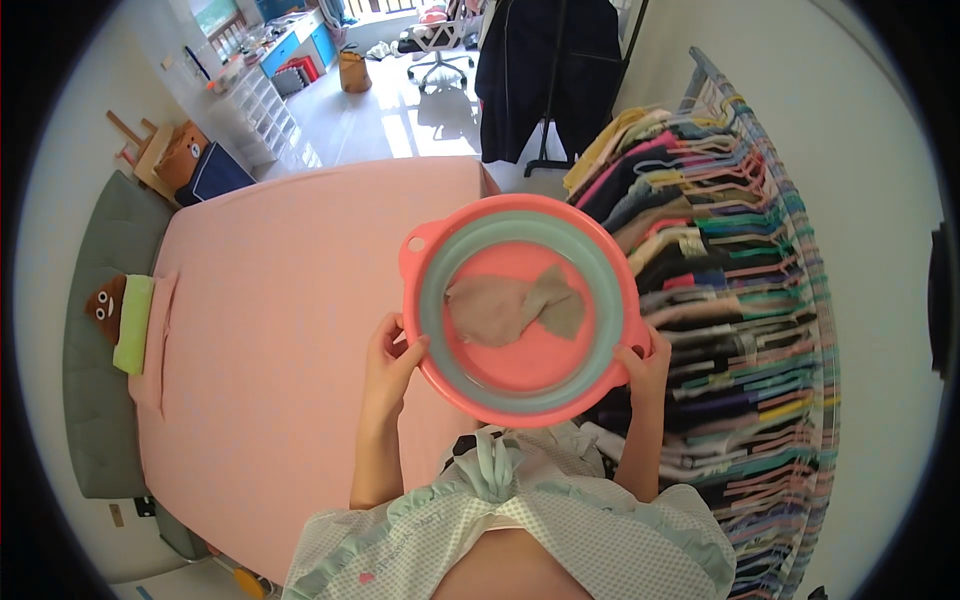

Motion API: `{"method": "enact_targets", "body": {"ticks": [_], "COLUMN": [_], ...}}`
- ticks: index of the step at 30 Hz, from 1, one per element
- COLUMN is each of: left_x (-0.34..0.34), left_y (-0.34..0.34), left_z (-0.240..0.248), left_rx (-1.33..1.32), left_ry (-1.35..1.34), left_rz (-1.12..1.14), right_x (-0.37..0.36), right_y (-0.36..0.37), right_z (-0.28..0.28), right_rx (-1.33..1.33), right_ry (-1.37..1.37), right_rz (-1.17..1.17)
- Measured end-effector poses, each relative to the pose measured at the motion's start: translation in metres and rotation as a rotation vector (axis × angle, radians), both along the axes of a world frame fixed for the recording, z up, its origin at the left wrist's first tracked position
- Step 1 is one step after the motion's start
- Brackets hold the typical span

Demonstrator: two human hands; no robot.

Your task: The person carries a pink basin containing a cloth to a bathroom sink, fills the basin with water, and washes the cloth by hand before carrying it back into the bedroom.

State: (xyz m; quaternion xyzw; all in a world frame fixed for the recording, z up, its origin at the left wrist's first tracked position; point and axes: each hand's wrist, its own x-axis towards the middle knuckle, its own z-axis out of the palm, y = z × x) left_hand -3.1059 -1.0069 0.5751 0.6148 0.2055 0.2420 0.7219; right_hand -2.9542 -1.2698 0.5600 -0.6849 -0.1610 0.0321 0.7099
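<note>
Both my hands carry a round pink basin (520, 388) with a grey-green inner band, held out in front of my body. Inside, on its pink bottom, lies a crumpled greyish-brown cloth (490, 308), twisted near its right end. My left hand (392, 355) grips the rim at the lower left, thumb on top and the other fingers mostly hidden below. On the right side, my right hand (644, 362) clasps the rim by the handle hole, thumb over the edge. A second handle tab sticks out at the basin's upper left.
To the left is a bed (270, 330) with a pink sheet and grey headboard (105, 400). A rack of hung clothes (720, 320) runs close along my right. Farther ahead stand a dark garment (520, 80) on a stand, a brown bag (354, 72) and a white swivel chair (437, 45).
</note>
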Motion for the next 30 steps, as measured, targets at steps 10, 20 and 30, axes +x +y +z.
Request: {"method": "enact_targets", "body": {"ticks": [10, 20, 30], "left_x": [0.156, 0.299, 0.435], "left_y": [0.094, 0.206, 0.31], "left_z": [0.019, 0.037, 0.039], "left_rx": [-0.017, -0.02, -0.081], "left_ry": [0.021, 0.026, 0.01], "left_rz": [0.139, 0.195, 0.211], "right_x": [0.179, 0.335, 0.485], "right_y": [0.113, 0.235, 0.346], "right_z": [0.03, 0.042, 0.06], "right_rx": [-0.012, -0.018, -0.129], "right_ry": [-0.025, 0.029, -0.141], "right_rz": [0.13, 0.201, 0.182]}}
